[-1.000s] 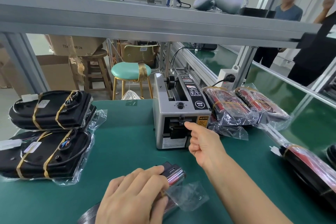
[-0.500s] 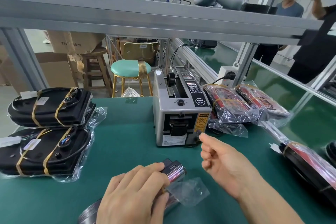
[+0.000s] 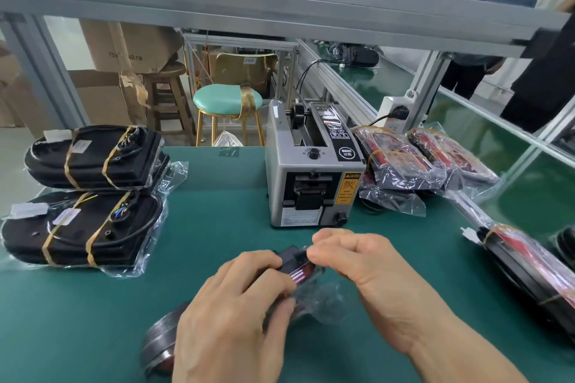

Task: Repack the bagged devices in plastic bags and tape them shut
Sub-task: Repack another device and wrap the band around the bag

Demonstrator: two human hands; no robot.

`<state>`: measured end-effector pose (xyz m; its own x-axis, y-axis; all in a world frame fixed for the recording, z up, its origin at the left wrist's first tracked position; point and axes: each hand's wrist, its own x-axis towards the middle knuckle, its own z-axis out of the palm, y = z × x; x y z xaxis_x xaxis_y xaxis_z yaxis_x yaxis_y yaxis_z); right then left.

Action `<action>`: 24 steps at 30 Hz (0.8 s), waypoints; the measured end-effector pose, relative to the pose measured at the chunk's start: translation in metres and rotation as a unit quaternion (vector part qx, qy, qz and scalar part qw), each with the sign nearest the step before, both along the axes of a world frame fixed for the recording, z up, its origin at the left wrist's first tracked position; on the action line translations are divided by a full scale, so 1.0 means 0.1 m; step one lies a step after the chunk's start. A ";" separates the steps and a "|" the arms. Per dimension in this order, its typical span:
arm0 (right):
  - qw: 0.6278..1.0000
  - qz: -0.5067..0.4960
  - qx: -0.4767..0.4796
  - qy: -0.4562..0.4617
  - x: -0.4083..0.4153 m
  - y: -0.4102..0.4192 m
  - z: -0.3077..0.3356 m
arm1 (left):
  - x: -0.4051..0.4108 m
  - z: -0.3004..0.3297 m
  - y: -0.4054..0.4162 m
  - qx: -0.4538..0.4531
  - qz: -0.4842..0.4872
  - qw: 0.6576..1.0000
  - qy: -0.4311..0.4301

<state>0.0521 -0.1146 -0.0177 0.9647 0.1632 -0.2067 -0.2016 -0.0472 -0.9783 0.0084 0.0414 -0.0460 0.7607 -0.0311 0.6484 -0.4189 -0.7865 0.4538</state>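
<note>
Both hands are down at the near edge of the green bench (image 3: 217,227), working one device (image 3: 297,263) that lies between them in its clear bag (image 3: 323,298). The left hand (image 3: 236,314) curls over the top of it, fingers wrapped around the dark body, pinning it to the bench. The right hand (image 3: 367,270) comes in from the other side, thumb and forefinger pinched together right at the device's far end; whether they hold tape or just the bag, I cannot tell. The loose bag mouth bunches under the right palm. Just beyond the hands sits the grey tape dispenser (image 3: 314,171), square on the bench. To its left, two black bagged devices (image 3: 84,193) banded with brown tape lie one behind the other. To its right, red bagged devices (image 3: 413,162) are piled together, and another one (image 3: 529,267) lies at the right edge. Past the bench stands a teal stool (image 3: 227,99), then cardboard boxes (image 3: 124,47), and people stand at far right.
</note>
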 end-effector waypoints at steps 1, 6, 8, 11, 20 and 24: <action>1.000 -0.003 -0.009 0.001 0.00 0.00 0.01 | -0.01 0.00 0.00 -0.002 0.002 1.000 0.004; 0.999 -0.018 -0.034 0.002 0.00 -0.01 0.05 | -0.03 0.05 -0.02 0.004 0.019 0.999 0.029; 1.000 -0.013 -0.023 -0.002 0.00 -0.01 0.05 | -0.03 0.07 -0.03 0.007 0.027 0.999 0.036; 1.000 -0.013 -0.023 -0.014 0.01 0.00 0.07 | -0.02 0.11 -0.03 0.021 0.023 0.997 0.068; 0.999 -0.003 -0.043 -0.014 0.02 0.00 0.09 | 0.01 0.11 -0.03 0.014 0.006 0.996 0.090; 0.997 0.013 -0.068 -0.017 0.04 0.00 0.12 | 0.01 0.10 -0.02 0.017 0.005 0.996 0.085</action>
